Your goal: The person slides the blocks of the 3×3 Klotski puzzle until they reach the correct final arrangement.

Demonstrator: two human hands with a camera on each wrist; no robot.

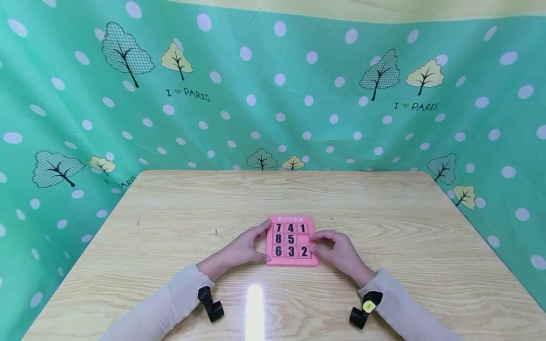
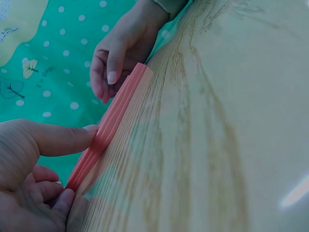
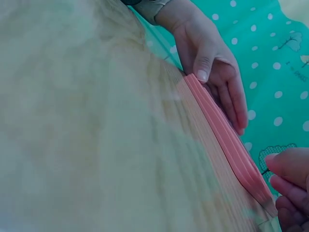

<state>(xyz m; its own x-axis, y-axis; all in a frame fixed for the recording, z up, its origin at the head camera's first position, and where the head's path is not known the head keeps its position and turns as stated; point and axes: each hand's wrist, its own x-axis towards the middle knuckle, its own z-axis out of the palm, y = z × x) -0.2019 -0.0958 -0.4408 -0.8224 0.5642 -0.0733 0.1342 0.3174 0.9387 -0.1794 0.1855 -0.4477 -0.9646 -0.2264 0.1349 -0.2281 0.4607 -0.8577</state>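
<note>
A pink number sliding puzzle [image 1: 292, 261] lies flat on the wooden table. Its tiles read 7, 4, 1 on top, 8 and 5 in the middle with a gap at the right, and 6, 3, 2 below. My left hand [image 1: 242, 247] holds the puzzle's left side, fingertips by the upper corner and thumb [image 1: 265, 258] by the lower one. At the right edge, level with the gap, the bent index finger and thumb of my right hand [image 1: 341, 253] stand apart from each other. In the right wrist view, these fingertips [image 3: 273, 158] are close beside the pink frame [image 3: 227, 140].
The wooden table [image 1: 179, 199] stretches out around the puzzle on all sides. Behind it hangs a green cloth [image 1: 273, 85] with white dots and printed trees. Dark straps with small devices [image 1: 209, 303] sit on both wrists, over light sleeves [image 1: 158, 308].
</note>
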